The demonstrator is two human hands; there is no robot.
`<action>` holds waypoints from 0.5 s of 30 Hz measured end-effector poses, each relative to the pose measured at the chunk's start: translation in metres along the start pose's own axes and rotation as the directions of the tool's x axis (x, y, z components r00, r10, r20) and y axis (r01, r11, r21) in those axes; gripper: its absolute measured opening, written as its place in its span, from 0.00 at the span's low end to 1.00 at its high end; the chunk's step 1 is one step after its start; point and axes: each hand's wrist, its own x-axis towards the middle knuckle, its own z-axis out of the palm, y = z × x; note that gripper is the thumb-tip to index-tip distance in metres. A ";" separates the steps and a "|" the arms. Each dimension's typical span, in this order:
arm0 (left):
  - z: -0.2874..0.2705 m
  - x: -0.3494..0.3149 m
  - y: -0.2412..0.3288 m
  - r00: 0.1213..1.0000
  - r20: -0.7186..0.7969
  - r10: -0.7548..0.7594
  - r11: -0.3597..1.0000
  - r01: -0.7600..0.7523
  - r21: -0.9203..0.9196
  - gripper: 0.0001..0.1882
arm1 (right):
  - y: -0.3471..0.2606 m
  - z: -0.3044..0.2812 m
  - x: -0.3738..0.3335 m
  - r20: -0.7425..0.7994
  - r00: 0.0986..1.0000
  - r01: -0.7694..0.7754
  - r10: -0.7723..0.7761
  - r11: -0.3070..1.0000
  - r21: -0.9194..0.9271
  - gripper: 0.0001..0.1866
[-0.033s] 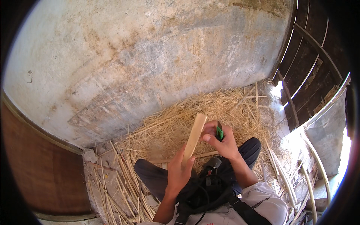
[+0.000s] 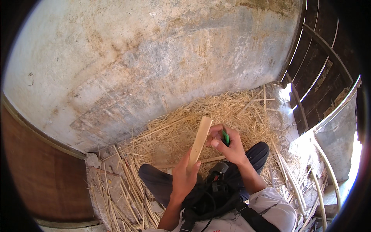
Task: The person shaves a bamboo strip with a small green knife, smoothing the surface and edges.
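Note:
My left hand (image 2: pixel 184 178) is closed around the lower end of a flat, pale bamboo strip (image 2: pixel 200 140), which stands up and leans a little to the right. Just right of its upper half, my right hand (image 2: pixel 231 150) grips a small green-and-black tool (image 2: pixel 225 137) that looks like a knife. Most of this tool is hidden by the fingers, and its blade hardly shows. The fingertips of my right hand are close to the strip's edge; whether they touch it I cannot tell.
Straw-like shavings (image 2: pixel 239 112) cover the floor before my crossed legs, up to a stained wall (image 2: pixel 154 58). Long thin sticks (image 2: pixel 129 185) lie at the left, thicker poles (image 2: pixel 291 181) at the right. A black device with straps (image 2: pixel 218 189) rests at my lap.
The green-and-black tool has turned slightly in my right hand, so its dark tip shows less. The bamboo strip and my left hand have hardly moved.

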 end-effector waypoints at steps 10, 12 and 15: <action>-0.009 0.000 0.004 0.999 -0.038 0.036 0.997 -0.038 -0.069 0.30 | -0.002 -0.001 -0.003 0.155 0.956 0.288 -0.249 0.900 -0.326 0.16; -0.009 -0.002 0.002 0.998 -0.049 0.043 0.996 -0.047 -0.072 0.29 | -0.003 0.000 -0.004 0.185 0.945 0.322 -0.269 0.855 -0.406 0.17; -0.012 -0.004 0.005 0.999 -0.034 0.004 0.993 -0.008 -0.114 0.28 | 0.000 0.002 -0.004 0.176 0.908 0.417 -0.381 0.765 -0.492 0.17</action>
